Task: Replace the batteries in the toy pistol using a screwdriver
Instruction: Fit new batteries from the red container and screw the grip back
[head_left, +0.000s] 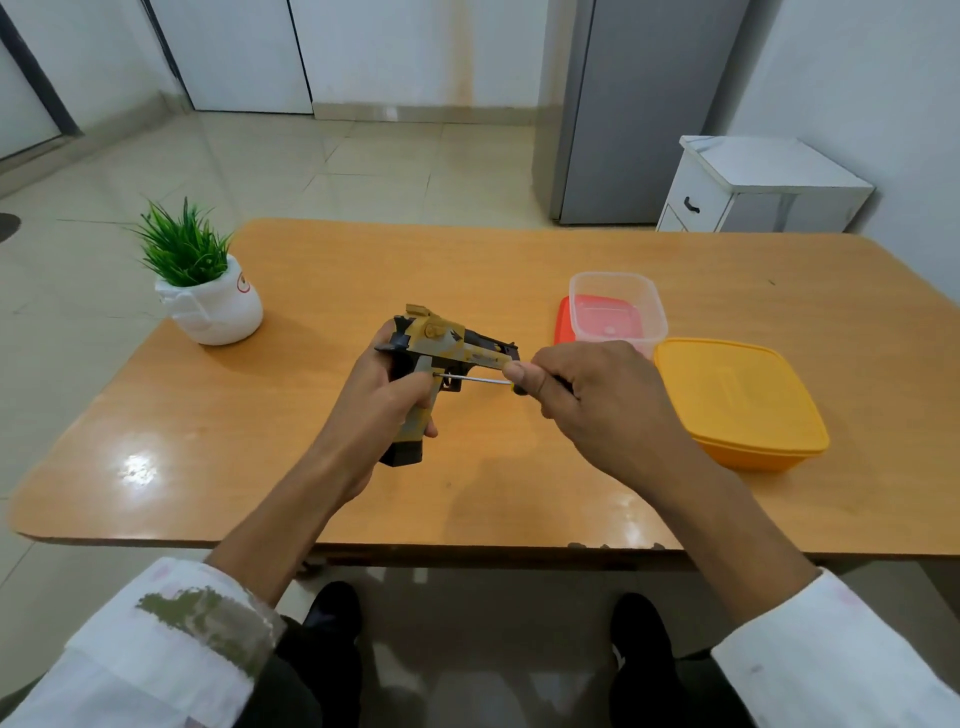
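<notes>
Pale floor tiles and white walls lie behind the glossy orange-brown table (311, 260) in front of you. Over its middle, your left hand (371, 410) grips the toy pistol (441, 338), a worn yellow and black piece, with your fingers curled round the handle and the barrel pointing off to your right. The black base of the handle hangs low, and you cannot tell whether it touches the tabletop. Your right hand (597, 395) pinches the screwdriver (475, 379) between the thumb and curled fingers. Most of its handle is hidden in your fist, with only a bit of yellow and black showing at the thumb. The thin metal shaft runs leftward, and its tip meets the side of the pistol just above the handle, near the trigger. To your right, a clear plastic tub (618, 306) sits on a red lid (563, 317), and just beside them stands a closed yellow container (737, 400). A small green plant in a white pot (213, 306) stands at the table's far left corner. Beyond the table, a white cabinet (753, 187) sits beside a tall grey unit (634, 104).
</notes>
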